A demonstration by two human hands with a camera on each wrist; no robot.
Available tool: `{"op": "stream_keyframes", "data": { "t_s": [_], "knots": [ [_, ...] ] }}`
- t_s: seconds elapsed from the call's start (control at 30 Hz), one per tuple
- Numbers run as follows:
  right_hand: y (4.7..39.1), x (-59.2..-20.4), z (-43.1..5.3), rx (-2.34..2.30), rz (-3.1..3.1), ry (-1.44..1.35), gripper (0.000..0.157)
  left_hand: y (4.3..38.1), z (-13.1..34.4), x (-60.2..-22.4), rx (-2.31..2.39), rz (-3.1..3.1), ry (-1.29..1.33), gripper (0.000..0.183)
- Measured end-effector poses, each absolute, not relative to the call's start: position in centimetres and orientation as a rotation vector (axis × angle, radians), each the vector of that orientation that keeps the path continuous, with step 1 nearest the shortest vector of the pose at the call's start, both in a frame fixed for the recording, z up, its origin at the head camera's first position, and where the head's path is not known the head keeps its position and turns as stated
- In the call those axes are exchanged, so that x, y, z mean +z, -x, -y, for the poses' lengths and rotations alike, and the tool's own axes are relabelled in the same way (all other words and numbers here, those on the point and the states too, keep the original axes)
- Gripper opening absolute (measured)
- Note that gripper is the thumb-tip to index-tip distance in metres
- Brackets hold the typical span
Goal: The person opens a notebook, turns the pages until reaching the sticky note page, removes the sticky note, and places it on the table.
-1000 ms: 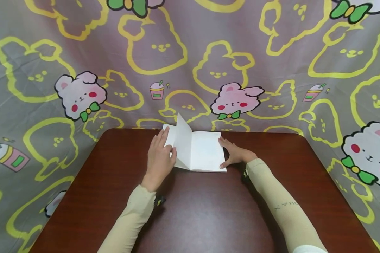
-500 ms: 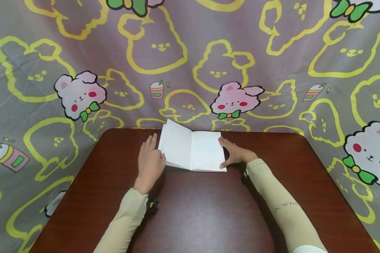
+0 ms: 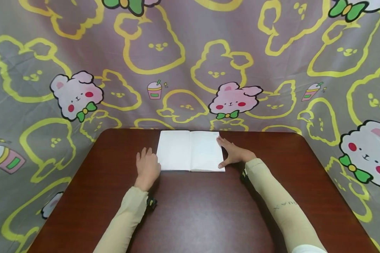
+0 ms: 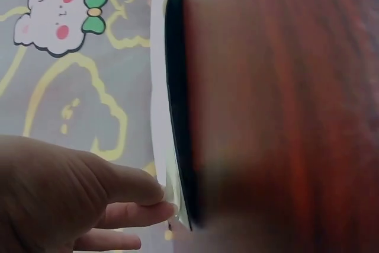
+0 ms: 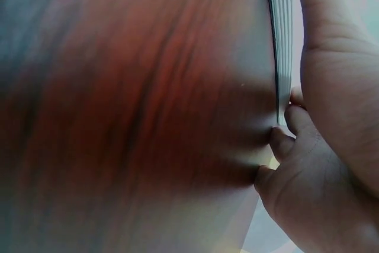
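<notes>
An open book (image 3: pixel 174 151) with white pages lies flat near the far edge of the table. At its left edge is my left hand (image 3: pixel 148 168); in the left wrist view the thumb and a finger (image 4: pixel 139 214) pinch the edge of the book's left side (image 4: pixel 159 87), over a dark strip. My right hand (image 3: pixel 238 154) rests at the right edge, thumb on the near corner and a finger toward the far corner, spread apart. Seen from the right wrist, the stacked page edges (image 5: pixel 284 39) run beside the thumb, and bent fingertips (image 5: pixel 281 143) touch near the table.
The brown table (image 3: pixel 190 211) extends around the book toward the person. Behind it and at both sides hangs a grey curtain (image 3: pixel 190 45) with yellow outlines and rabbit faces.
A raised page has come down to the left, and the book now lies flat. My left hand moved left and nearer with it. The right hand stayed in place.
</notes>
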State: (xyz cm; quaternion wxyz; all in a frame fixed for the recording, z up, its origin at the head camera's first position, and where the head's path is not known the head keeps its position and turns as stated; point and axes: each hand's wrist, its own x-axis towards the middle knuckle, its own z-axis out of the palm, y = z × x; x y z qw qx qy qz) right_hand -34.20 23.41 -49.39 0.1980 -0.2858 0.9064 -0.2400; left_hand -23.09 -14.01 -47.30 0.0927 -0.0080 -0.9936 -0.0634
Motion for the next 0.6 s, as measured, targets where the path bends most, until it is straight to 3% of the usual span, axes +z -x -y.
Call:
{"op": "stream_keyframes", "data": {
  "t_s": [0.4,0.6],
  "knots": [
    [34.3,-49.2,-23.3,-0.656,-2.551,0.811,0.135,23.6,15.2,-47.6,-0.248,3.044,-0.040,0.040],
    [34.3,-49.2,-23.1,-0.640,-2.546,0.809,0.136,25.0,13.4,-47.7,-0.332,3.011,0.176,0.041]
  ]
}}
